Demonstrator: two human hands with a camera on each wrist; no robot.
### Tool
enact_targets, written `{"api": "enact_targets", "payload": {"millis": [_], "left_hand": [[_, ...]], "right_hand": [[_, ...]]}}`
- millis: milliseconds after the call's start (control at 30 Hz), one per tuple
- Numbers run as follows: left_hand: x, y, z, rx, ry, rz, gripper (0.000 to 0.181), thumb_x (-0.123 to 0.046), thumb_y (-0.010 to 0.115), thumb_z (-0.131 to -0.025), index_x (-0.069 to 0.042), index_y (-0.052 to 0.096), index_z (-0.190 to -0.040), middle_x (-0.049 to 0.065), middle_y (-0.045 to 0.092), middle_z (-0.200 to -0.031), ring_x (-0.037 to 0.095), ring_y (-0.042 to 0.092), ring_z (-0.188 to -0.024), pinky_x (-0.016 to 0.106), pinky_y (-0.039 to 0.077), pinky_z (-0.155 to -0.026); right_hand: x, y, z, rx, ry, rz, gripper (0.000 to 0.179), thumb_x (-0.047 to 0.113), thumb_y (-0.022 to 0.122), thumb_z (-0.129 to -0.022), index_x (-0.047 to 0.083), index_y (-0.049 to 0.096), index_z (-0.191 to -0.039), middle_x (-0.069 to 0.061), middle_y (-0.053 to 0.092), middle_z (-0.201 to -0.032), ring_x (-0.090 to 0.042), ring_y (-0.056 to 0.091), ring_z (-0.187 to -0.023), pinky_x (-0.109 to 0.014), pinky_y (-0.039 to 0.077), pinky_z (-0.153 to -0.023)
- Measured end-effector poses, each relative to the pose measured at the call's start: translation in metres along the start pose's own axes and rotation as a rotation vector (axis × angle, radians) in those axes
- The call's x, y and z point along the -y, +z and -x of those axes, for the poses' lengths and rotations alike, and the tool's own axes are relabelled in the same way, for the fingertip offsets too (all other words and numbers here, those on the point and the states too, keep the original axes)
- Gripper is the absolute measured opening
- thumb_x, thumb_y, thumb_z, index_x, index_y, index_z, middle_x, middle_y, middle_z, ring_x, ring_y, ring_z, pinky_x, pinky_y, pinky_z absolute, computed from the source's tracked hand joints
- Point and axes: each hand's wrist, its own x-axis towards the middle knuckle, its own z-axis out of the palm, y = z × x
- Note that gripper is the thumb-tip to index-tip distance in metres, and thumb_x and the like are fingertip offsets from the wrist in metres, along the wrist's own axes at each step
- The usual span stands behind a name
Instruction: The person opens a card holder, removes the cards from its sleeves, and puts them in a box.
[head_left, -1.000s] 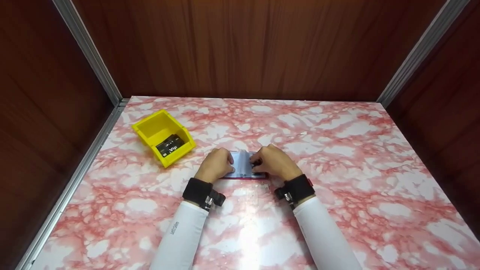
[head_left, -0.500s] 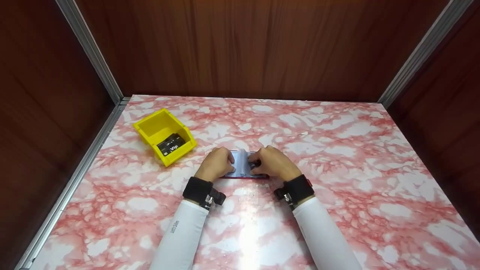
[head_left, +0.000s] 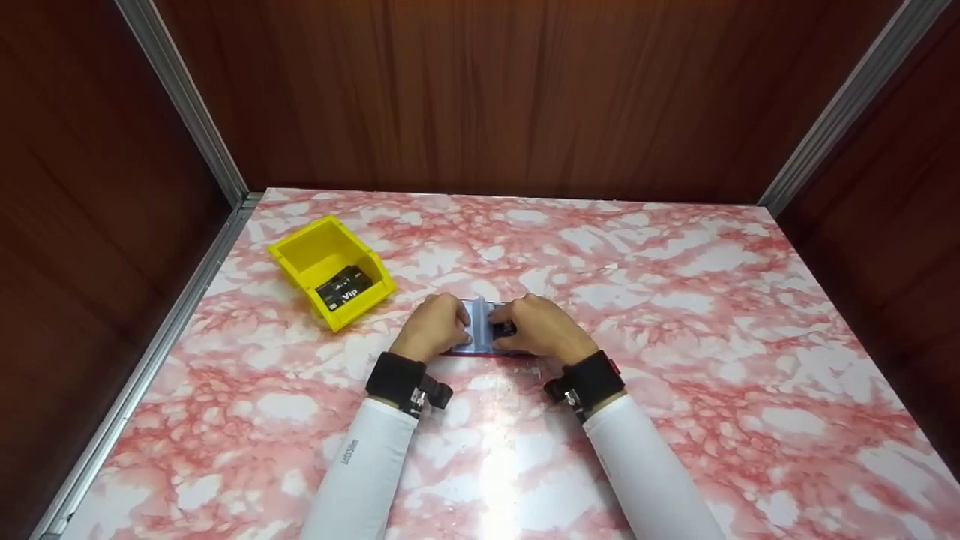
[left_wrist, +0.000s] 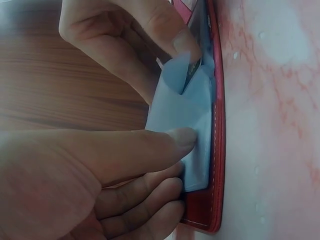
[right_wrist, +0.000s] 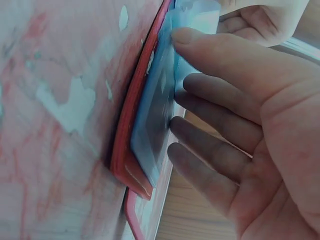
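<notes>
A red card holder [left_wrist: 202,207] with clear plastic sleeves [head_left: 480,322] lies spread on the table between both hands. My left hand [head_left: 431,326] holds its left side, thumb pressed on a sleeve and fingers bent at the edge, as the left wrist view shows. On the right side, my right hand [head_left: 544,326] grips a black card [head_left: 504,328] between thumb and forefinger. The card's dark edge shows at a sleeve's mouth in the left wrist view; the rest is hidden by plastic and fingers. One sleeve stands up along the middle fold.
A yellow bin [head_left: 360,304] stands to the left, with several black cards [head_left: 343,287] marked "Vip" inside. The red and white marbled table [head_left: 675,315] is bounded by dark wood panels [head_left: 480,97] at the back and sides.
My right hand has slid slightly left across the card holder, and the black card shows more between its fingers. The raised sleeve has tipped left. My left hand stays in place.
</notes>
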Motion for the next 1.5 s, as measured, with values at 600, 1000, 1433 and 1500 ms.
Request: {"api": "enact_targets", "payload": {"millis": [600,1000,1433,1500], "left_hand": [[-0.053,-0.064,0.062,0.003,-0.066,0.027,0.009,-0.013,0.083,-0.091,-0.007,0.081,-0.097,0.006,0.08,-0.093,0.016,0.064,-0.082,0.03,0.051,-0.081],[-0.048,-0.079,0.066,-0.015,-0.086,0.031,0.004,-0.01,0.079,-0.095,-0.007,0.082,-0.095,0.008,0.078,-0.09,0.015,0.06,-0.072,0.025,0.046,-0.065],[-0.048,-0.076,0.064,0.016,-0.073,0.02,0.007,-0.008,0.077,-0.092,-0.006,0.083,-0.09,0.005,0.075,-0.083,0.018,0.059,-0.075,0.026,0.043,-0.067],[-0.047,-0.076,0.064,0.021,-0.083,0.025,0.007,-0.008,0.077,-0.092,-0.005,0.083,-0.091,0.003,0.073,-0.08,0.017,0.058,-0.073,0.026,0.043,-0.065]], "right_hand": [[0.0,-0.005,0.0,-0.198,-0.001,0.008,0.029,0.029,0.089,-0.091,0.007,0.086,-0.11,-0.006,0.086,-0.106,-0.022,0.082,-0.098,-0.042,0.067,-0.087],[0.016,0.012,-0.005,-0.032,-0.091,0.054,0.012,0.027,0.084,-0.097,0.015,0.081,-0.1,-0.001,0.081,-0.095,-0.016,0.073,-0.085,-0.039,0.062,-0.079],[0.019,0.015,-0.006,-0.043,-0.092,0.073,0.012,0.026,0.083,-0.097,0.014,0.081,-0.098,0.0,0.08,-0.092,-0.015,0.07,-0.084,-0.04,0.062,-0.08],[0.02,0.016,-0.006,-0.042,-0.088,0.066,0.012,0.026,0.083,-0.097,0.014,0.082,-0.099,0.0,0.08,-0.092,-0.014,0.069,-0.084,-0.04,0.062,-0.08]]}}
